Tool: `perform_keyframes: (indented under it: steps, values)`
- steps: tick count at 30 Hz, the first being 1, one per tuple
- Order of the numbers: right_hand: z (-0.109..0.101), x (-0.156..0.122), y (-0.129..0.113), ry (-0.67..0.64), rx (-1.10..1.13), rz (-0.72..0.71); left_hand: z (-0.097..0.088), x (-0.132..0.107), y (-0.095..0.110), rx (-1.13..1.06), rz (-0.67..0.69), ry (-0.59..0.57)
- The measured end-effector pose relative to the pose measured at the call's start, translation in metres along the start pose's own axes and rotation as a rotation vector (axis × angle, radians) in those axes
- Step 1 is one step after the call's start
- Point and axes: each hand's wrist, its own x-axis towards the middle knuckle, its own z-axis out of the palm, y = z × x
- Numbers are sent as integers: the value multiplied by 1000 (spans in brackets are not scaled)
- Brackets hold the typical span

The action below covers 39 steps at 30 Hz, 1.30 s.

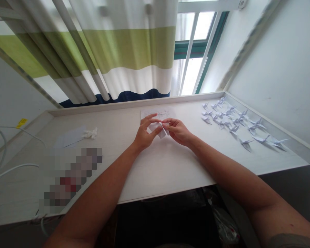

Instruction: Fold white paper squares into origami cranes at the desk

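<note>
Between my two hands, above the middle of the white table [144,172], is a small folded piece of white paper [158,133]. My left hand [146,132] grips it from the left, thumb in front and the other fingers spread behind. The fingertips of my right hand [178,131] pinch its upper right part. Part of the paper is hidden behind my fingers. Just beyond my hands lies a printed sheet [167,112] with line drawings, partly covered by them. Several folded white paper cranes [231,110] stand in loose rows to the right.
White paper sheets [72,136] and a crumpled white tissue [90,133] lie on the left. A blurred-out object [72,179] is near the left front edge, with white cables [12,168] beside it. A raised rim borders the table's back, below a curtain [129,48].
</note>
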Motion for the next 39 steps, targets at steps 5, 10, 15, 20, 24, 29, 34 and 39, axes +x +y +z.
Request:
perform_keyframes:
  steps: [5, 10, 15, 20, 24, 29, 34, 39]
  values:
    - [-2, 2, 3, 58, -2, -4, 2, 1, 2, -68, -56, 12]
    - [-3, 3, 4, 51, -1, -5, 4, 1, 1, -178, -75, 6]
    - [-2, 3, 8, 64, -57, -46, 3, 0, 4, -117, -87, 26]
    - [-3, 1, 7, 172, -424, -242, 4, 1, 7, -76, -92, 97]
    - [1, -3, 5, 140, -650, -395, 4, 2, 6, -55, -99, 153]
    - [5, -4, 6, 123, -701, -400, 6, 1, 6, -78, -98, 184]
    - [3, -5, 3, 130, -693, -415, 7, 1, 6, -170, -122, 164]
    - [3, -9, -3, 112, -749, -476, 8, 1, 4, -251, -139, 160]
